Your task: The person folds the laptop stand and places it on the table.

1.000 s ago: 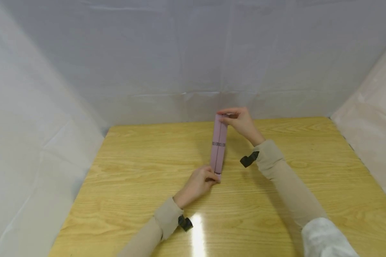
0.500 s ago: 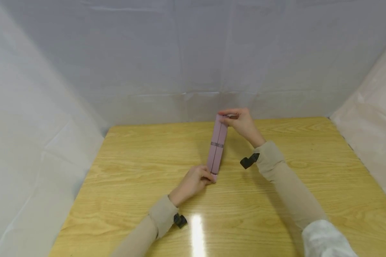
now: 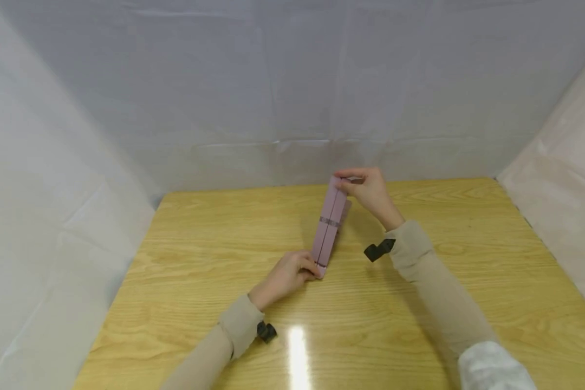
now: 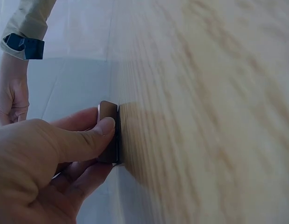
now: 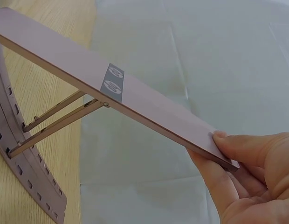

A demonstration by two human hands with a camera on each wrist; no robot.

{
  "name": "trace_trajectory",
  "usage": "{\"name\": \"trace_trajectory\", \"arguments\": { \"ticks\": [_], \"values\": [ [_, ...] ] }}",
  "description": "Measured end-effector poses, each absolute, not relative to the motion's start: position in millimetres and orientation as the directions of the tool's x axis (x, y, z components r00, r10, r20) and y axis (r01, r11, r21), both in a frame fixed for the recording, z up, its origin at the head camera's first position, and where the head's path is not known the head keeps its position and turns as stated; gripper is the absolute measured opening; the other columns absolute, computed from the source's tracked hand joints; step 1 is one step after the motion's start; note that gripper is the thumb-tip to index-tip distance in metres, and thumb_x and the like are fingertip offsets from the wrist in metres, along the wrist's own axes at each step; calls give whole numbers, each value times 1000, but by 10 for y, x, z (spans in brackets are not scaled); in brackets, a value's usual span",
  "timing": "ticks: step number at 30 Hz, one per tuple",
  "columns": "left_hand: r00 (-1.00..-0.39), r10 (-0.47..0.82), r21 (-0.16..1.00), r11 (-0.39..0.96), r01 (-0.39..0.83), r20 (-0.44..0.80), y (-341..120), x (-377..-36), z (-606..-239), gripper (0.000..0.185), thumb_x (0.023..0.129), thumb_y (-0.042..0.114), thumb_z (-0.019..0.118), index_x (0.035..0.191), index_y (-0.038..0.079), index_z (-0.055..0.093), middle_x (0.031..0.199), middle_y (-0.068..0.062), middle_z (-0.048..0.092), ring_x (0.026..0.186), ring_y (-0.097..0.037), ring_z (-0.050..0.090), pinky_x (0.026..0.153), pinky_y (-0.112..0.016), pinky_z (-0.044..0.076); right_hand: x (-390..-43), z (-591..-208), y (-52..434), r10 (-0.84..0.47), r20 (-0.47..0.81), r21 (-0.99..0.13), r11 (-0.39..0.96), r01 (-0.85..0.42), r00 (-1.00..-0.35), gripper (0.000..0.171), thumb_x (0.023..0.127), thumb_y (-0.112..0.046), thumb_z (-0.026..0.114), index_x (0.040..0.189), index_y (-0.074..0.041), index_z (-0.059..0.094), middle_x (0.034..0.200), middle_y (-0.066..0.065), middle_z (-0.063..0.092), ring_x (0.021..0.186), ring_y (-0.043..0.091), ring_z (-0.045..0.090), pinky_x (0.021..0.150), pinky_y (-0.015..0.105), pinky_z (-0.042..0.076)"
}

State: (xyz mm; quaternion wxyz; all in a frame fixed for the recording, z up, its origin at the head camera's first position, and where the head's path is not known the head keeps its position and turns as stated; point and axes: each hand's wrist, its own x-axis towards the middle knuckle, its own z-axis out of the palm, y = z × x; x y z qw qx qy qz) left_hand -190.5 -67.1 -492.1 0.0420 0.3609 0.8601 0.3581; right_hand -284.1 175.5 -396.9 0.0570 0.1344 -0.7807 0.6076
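Note:
A pink folding laptop stand [image 3: 329,230] stands on the table with its long top plate sloping up toward the back. My left hand [image 3: 287,275] pinches the low near end, fingers and thumb on either side; in the left wrist view that end [image 4: 107,110] lies against the wood. My right hand [image 3: 372,194] pinches the raised far end between thumb and fingers. Seen from the right wrist, two thin support legs [image 5: 60,122] run from the plate's underside down to the slotted base [image 5: 30,161], their ends in its slots. A grey band [image 5: 113,83] with oval marks crosses the plate.
The wooden table [image 3: 200,244] reaches back to a grey-white sheet wall [image 3: 214,97], with pale sheets on both sides. Black wrist cameras hang at the left [image 3: 266,331] and right [image 3: 379,249] cuffs. Bright glare lies near the front.
The stand's near end has moved left with my left hand, and the far end slightly right and nearer. More of the base now shows beyond the plate's right side.

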Motion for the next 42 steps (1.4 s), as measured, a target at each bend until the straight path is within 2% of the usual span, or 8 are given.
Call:
{"name": "trace_trajectory", "arguments": {
  "ticks": [8,15,23,29,42],
  "values": [
    [-732,666,643,500,581,144,-685,-1907,-4904,13,84,-2,75,90,8,79,90,1,67,90,-14,63,82,-22,54,-2807,-3982,1762,-119,254,-939,208,-275,-960,28,90,-10,74,116,0,72,121,18,67,100,25,70,75,25,58],
    [-730,676,627,526,575,102,-672,-1888,-4839,11,83,2,78,92,9,78,91,1,66,90,-14,61,83,-25,54,-2801,-4011,1773,-122,289,-930,198,-309,-949,27,90,-9,73,116,0,72,120,19,68,97,22,71,75,25,58],
    [-732,674,620,531,578,105,-656,-1885,-4823,8,85,3,76,91,7,78,90,0,65,87,-13,60,79,-22,54,-2791,-4019,1784,-119,294,-931,190,-313,-948,28,91,-10,73,116,1,72,121,19,67,96,21,71,75,25,59],
    [-711,690,584,524,620,136,-655,-1892,-4826,7,86,1,75,90,6,78,89,-1,64,87,-16,61,77,-24,54,-2763,-4011,1801,-96,295,-930,197,-309,-951,27,90,-10,73,115,0,73,122,18,67,100,23,70,77,24,58],
    [-697,704,561,525,640,136,-675,-1918,-4833,8,84,1,76,89,6,77,95,-4,67,94,-20,63,87,-29,55,-2634,-3934,1792,-28,263,-940,216,-263,-964,24,90,-4,71,113,2,73,120,18,68,95,23,71,74,25,59]
  ]
}}
